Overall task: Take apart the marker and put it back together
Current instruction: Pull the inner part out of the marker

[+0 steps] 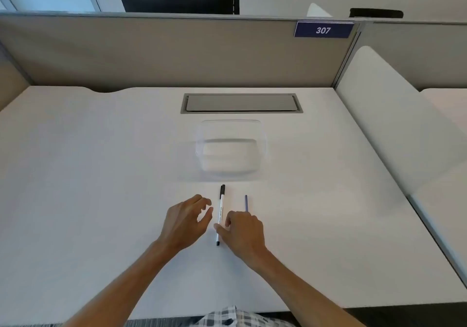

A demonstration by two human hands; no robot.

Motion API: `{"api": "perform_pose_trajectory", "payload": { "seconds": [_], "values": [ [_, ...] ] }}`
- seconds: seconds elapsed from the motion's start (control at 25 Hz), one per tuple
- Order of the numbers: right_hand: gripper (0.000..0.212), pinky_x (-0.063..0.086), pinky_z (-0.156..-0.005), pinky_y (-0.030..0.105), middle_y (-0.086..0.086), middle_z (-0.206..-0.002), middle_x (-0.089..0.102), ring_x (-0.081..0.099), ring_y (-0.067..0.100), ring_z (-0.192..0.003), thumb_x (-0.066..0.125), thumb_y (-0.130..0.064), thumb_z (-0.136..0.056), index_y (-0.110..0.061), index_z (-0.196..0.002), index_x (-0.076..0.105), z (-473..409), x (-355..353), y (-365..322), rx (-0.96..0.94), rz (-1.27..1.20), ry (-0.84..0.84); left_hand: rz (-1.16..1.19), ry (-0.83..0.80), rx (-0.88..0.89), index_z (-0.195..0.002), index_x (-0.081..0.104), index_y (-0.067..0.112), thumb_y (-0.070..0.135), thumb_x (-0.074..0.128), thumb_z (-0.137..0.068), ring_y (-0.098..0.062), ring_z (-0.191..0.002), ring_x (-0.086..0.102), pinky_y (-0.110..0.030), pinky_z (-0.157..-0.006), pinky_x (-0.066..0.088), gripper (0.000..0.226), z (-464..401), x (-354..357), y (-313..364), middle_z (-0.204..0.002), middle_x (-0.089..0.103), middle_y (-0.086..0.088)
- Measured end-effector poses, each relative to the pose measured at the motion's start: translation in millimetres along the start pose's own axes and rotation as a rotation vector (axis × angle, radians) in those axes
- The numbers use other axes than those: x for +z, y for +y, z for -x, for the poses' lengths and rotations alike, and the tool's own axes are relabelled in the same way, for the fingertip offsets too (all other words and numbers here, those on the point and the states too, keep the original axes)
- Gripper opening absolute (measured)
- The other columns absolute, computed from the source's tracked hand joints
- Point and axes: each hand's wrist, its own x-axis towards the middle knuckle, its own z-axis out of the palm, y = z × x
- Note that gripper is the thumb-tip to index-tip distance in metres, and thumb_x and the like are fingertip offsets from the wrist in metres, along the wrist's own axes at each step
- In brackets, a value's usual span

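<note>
The marker (220, 214), white-barrelled with a black cap at its far end and a black plug at its near end, lies lengthwise on the white table (88, 175), pointing away from me, between my two hands. It appears whole: the cap is seated and no part lies loose beside it. I therefore judge that either disassembly has not begun or reassembly is complete; this single view does not let me decide which.

My right hand (242, 233) rests just right of the barrel, its thumb touching the barrel's lower half. The fingers are curled loosely downward; I cannot tell whether they pinch the marker or merely touch it. My left hand (187, 219) hovers just left of the barrel, fingers and thumb relaxed and parted with a gap between them, holding nothing and apart from the marker.

A thin blue pen (246, 203) lies near the marker on its right, roughly parallel to it, its near end hidden behind my right hand. Beyond the marker's cap stands a clear plastic container (231, 147), holding nothing that I can see. Farther back a grey cable hatch (241, 103) is set into the table, and a beige partition (151, 51) carrying a blue sign reading 307 (323, 30) closes the scene.
</note>
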Motion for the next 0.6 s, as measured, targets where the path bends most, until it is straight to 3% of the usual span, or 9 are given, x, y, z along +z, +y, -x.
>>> {"api": "perform_pose_trajectory", "payload": {
  "seconds": [0.16,0.32,0.48,0.6],
  "values": [
    [0.030,0.038,-0.063,0.026,-0.005,-0.077,0.071,0.066,0.017,-0.072,0.058,-0.049,-0.087,-0.024,-0.071,0.057,3,7,-2,0.025,-0.002,0.012,-0.017,-0.044,-0.034,-0.089,0.069,0.023,0.025,0.067,-0.084,-0.001,-0.046,0.037,-0.013,-0.048,0.028,0.006,6,0,3,-0.077,0.065,0.012],
    [0.032,0.048,-0.062,0.026,-0.004,-0.070,0.071,0.065,0.017,-0.064,0.057,-0.045,-0.088,-0.019,-0.070,0.065,2,11,-1,0.022,0.010,0.004,-0.021,-0.062,-0.029,-0.093,0.071,0.019,0.023,0.066,-0.085,-0.008,-0.050,0.050,-0.018,-0.054,0.036,0.010,7,4,2,-0.083,0.069,0.007],
    [0.035,0.052,-0.064,0.028,-0.003,-0.071,0.073,0.065,0.018,-0.062,0.056,-0.048,-0.087,-0.018,-0.078,0.072,4,7,2,0.002,-0.031,0.077,-0.047,-0.143,0.090,-0.107,0.069,0.016,0.007,0.062,-0.085,-0.021,-0.087,0.066,-0.026,-0.074,0.047,0.024,5,8,1,-0.114,0.068,-0.002],
    [0.034,0.053,-0.067,0.029,-0.004,-0.077,0.076,0.069,0.018,-0.068,0.058,-0.050,-0.086,-0.020,-0.087,0.075,5,-7,5,-0.011,-0.103,0.113,-0.050,-0.203,0.187,-0.122,0.062,0.018,0.004,0.061,-0.085,-0.024,-0.125,0.052,-0.038,-0.099,0.044,0.040,-2,4,2,-0.136,0.056,-0.004]
  ]
}}
